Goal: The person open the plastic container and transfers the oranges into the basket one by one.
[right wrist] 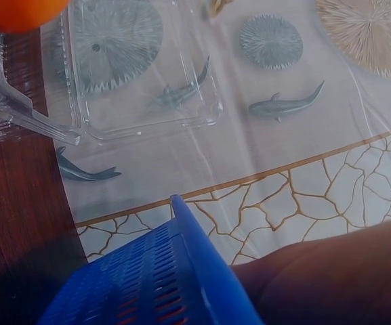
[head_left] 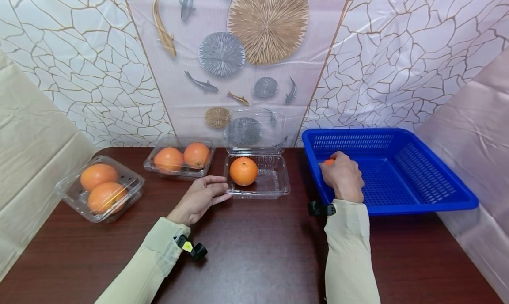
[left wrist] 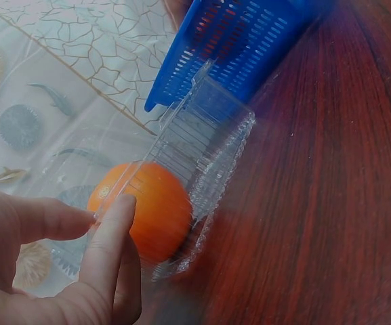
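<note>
A clear plastic clamshell [head_left: 274, 184] stands in the middle of the table with its lid [head_left: 254, 131] raised at the back. One orange [head_left: 244, 171] sits in its left half. My left hand [head_left: 203, 198] pinches the clamshell's left rim between thumb and fingers; the left wrist view shows the fingertips [left wrist: 124, 206] at that rim, beside the orange. Inside the left end of the blue basket [head_left: 381, 167], my right hand [head_left: 343, 176] grips another orange [head_left: 329, 161], mostly hidden by the fingers. In the right wrist view, the basket wall [right wrist: 161, 271] covers most of this hand.
Left of the open clamshell are two closed clamshells, one at the back [head_left: 179, 176] and one nearer the left edge [head_left: 135, 193], each with two oranges. A patterned sheet [head_left: 238, 87] hangs behind the dark wooden table [head_left: 254, 251].
</note>
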A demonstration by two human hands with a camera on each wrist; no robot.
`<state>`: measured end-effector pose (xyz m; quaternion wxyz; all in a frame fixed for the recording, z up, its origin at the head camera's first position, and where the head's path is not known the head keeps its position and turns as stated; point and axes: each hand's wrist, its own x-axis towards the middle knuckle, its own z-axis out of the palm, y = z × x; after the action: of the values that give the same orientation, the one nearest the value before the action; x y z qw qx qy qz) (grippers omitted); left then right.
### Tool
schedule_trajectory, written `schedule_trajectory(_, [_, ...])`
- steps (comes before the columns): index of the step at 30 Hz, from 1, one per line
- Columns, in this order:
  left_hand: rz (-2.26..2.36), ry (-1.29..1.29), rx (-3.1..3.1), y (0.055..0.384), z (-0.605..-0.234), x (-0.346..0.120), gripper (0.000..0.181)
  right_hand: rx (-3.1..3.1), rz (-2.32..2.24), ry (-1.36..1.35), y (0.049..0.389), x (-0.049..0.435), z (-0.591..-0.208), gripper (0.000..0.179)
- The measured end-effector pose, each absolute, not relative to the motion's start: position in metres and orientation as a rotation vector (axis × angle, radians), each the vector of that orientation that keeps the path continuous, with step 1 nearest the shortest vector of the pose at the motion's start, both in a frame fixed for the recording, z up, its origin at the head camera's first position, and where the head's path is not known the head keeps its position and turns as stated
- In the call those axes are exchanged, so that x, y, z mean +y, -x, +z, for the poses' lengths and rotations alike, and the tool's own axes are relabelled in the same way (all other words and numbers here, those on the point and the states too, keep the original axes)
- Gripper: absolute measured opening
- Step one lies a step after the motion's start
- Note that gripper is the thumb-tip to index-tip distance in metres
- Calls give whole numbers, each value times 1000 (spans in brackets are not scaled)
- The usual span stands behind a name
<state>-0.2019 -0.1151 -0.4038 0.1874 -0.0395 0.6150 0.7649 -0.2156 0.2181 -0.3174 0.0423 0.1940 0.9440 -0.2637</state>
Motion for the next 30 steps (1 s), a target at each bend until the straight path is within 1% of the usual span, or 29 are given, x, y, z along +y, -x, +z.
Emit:
schedule_trajectory(15, [2152,111,1736,202,-404,-115,46,2875,-841,-628,217,218,-316,50])
schedule_trajectory(30, [2145,115,1740,201,-404,-115,47,2933,-912,-620,216,217,-315,54])
